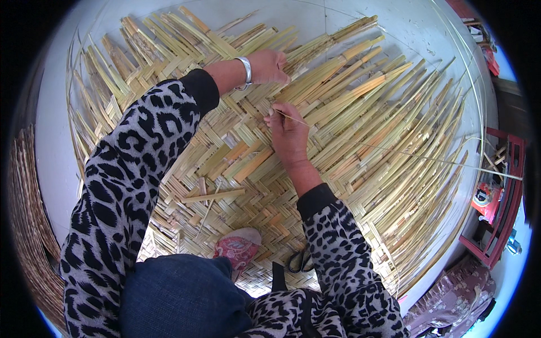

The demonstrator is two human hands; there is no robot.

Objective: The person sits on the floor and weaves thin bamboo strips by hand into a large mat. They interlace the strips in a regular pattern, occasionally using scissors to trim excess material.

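Observation:
A half-woven mat of split cane strips (248, 186) lies across the floor, its loose strip ends fanning out at the far side and to the right. My left hand (267, 67), with a silver bangle (246, 72) at the wrist, is closed at the base of a bundle of loose strips (332, 40) near the far edge of the weave. Just below and to its right, my right hand (290, 132) pinches one end of a long thin strip (394, 151), which trails away to the right over the other strips. My left fingertips are partly hidden.
Black-handled scissors (298, 262) and my patterned shoe (239, 247) rest on the mat. A short loose strip (214, 195) lies on the weave. A dark red wooden frame (510, 194) stands at right, above a flowered cloth (451, 293). Brown ridged material (31, 208) stands at far left.

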